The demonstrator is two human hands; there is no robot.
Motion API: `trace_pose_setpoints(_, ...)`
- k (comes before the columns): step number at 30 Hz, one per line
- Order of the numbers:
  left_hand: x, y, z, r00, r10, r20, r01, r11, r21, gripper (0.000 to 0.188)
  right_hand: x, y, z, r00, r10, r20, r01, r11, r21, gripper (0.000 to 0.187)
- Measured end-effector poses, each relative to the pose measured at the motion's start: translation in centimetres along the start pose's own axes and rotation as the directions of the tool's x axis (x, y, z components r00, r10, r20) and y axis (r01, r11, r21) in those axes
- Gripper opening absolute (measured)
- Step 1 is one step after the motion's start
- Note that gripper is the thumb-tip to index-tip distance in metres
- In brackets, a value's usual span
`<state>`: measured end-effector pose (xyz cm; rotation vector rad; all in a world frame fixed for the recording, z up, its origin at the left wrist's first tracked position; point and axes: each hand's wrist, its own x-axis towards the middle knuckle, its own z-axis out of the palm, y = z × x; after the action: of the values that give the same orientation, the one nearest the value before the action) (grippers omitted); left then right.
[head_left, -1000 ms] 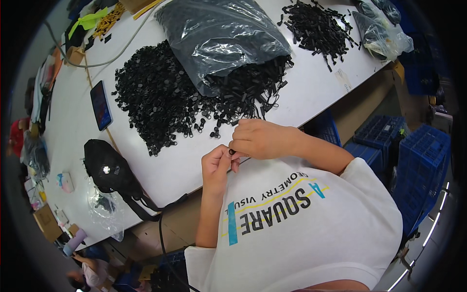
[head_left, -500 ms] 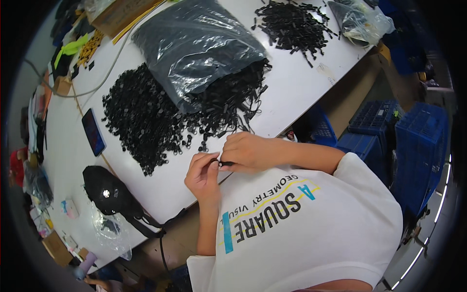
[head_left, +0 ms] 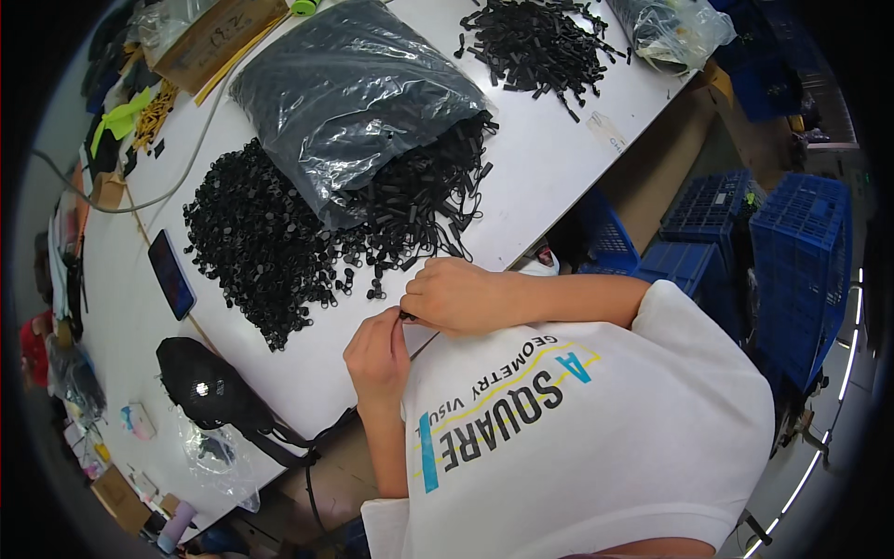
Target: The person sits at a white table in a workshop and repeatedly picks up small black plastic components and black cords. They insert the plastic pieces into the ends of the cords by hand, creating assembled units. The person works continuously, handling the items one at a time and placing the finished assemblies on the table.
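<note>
Left hand (head_left: 375, 361) drawn nearer right hand (head_left: 453, 296) | fingers (head_left: 378, 330) of both pinched around small black piece (head_left: 407, 316) (mostly hidden)

Much of the room is taken up by a white table (head_left: 535, 172). To its right, blue plastic crates (head_left: 801, 247) are stacked — some with latticed sides — and at the far right a broken line of white light (head_left: 853, 350) is seen against grey. At the far left, a plain grey surface (head_left: 47, 197) is seen.

A white short-sleeved T-shirt (head_left: 605, 447) spreads across the lower centre of the frame, its chest print (head_left: 507, 408) combining black, turquoise and yellow.
</note>
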<state>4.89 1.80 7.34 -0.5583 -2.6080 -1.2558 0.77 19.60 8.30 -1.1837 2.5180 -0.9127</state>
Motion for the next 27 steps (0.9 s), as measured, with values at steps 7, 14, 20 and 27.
trace_pose_setpoints(7,0.1,0.1,1.2,0.998,-0.050,-0.042,0.046,0.996,-0.082,0.022,0.1,1.1,0.9,0.998,0.050,-0.030,-0.054,0.985,-0.167,0.013)
trace_pose_setpoints(14,1.4,-0.2,0.9,0.994,0.042,-0.100,-0.042,0.999,0.006,0.011,-0.1,0.9,0.2,0.995,0.045,-0.091,-0.056,0.991,-0.120,0.016)
trace_pose_setpoints(20,0.3,1.2,2.6,0.834,-0.530,0.156,0.176,-0.013,-0.984,0.008,-0.1,0.1,-1.0,0.989,-0.025,-0.149,0.018,0.999,-0.045,0.017)
trace_pose_setpoints(27,-0.2,0.6,3.2,0.870,-0.251,-0.425,-0.119,0.729,-0.675,0.016,0.3,-0.7,-0.9,0.996,0.017,-0.089,-0.005,0.990,0.142,0.018)
